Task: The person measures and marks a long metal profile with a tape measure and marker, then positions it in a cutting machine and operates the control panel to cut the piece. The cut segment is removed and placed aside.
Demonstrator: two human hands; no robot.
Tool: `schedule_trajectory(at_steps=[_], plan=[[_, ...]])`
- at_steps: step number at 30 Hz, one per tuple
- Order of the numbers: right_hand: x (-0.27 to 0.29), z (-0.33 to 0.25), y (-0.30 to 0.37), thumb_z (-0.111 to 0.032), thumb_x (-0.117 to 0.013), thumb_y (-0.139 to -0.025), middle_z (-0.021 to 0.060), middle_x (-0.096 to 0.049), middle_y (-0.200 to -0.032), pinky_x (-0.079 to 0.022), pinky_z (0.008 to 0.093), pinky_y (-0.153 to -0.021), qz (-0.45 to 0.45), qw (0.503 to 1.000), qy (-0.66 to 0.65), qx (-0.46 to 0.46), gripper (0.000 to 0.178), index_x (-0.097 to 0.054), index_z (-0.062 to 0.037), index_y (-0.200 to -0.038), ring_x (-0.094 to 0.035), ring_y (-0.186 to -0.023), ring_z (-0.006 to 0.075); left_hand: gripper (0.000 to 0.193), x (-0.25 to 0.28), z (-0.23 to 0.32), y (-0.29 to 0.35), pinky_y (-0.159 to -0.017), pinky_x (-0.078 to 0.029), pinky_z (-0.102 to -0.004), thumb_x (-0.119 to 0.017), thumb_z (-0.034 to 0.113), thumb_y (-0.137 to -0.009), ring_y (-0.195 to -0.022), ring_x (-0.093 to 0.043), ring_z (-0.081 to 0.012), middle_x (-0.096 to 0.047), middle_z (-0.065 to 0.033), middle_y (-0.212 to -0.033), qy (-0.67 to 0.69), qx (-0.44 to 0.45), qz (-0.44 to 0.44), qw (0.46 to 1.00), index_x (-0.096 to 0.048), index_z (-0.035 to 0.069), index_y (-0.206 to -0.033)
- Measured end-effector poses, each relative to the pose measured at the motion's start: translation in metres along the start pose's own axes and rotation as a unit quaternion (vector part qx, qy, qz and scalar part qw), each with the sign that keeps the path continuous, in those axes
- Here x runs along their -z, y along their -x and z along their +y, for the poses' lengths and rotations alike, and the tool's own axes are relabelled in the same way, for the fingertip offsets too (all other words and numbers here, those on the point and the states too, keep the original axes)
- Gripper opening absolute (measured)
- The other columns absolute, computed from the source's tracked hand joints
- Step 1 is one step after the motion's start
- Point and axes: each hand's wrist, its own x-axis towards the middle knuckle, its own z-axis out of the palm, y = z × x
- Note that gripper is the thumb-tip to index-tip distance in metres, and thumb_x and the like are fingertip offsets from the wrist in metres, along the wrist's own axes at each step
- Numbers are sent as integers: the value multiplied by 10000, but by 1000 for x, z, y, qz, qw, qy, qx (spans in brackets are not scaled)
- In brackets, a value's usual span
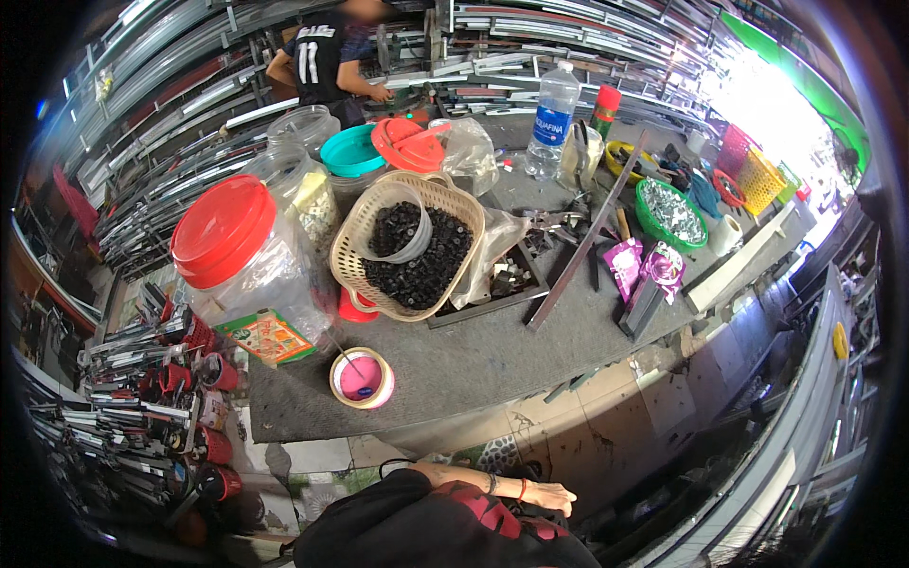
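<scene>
My left hand [549, 496] lies across the front of my black and red shirt [445, 525], its forearm coming from the left. The fingers look curled under, and whatever they may hold is hidden. A red bracelet [522, 489] and a dark band circle the wrist. My right hand is out of sight. Beyond the hand, apart from it, stands a grey-topped workbench [454, 364]. Nearest on the bench is a small round tub [359, 377] of pink stuff with a thin stick in it. Behind it, a beige basket [346, 275] holds black small parts and a clear plastic cup [393, 237].
A big clear jar with a red lid [225, 232] stands at the bench's left. Toward the right are a water bottle [553, 123], a long dark metal bar [587, 237] and a green basket [670, 216] of metal pieces. Another person [327, 62] works at the far side, by racked metal profiles.
</scene>
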Motion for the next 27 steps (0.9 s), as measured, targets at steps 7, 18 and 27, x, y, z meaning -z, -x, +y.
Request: schedule_trajectory(at_steps=[7, 18, 27], plan=[[-49, 27, 8, -123, -615, -830, 170, -655, -828, -487, 341, -646, -32, 999, 17, 32, 199, -655, -29, -1001, -629, -714, 224, 257, -39, -38, -13, -694, -472, -377, -491, 210, -834, -883, -581, -276, -578, -115, -894, 119, -32, 38, 992, -648, 52, -962], [-251, 109, 170, -88, -590, -828, 200, -645, -836, -477, 340, -624, -340, 934, -56, 96, 193, -652, -28, -1001, -621, -702, 223, 270, 6, -71, -16, -781, -505, -414, -436, 194, -889, -1006, -575, -288, -595, -91, -1035, -40, 38, 14, 998, -594, 92, -1083], [-161, 136, 160, -74, -619, -868, 158, -648, -1019, -516, 323, -768, -216, 963, -155, 37, 281, -594, 4, -1136, -638, -912, 204, 378, 43, -122, -135, -824, -487, -452, -506, 380, -883, -1000, -611, -344, -652, -161, -1060, -21, 257, -152, 954, -614, 103, -1116]])
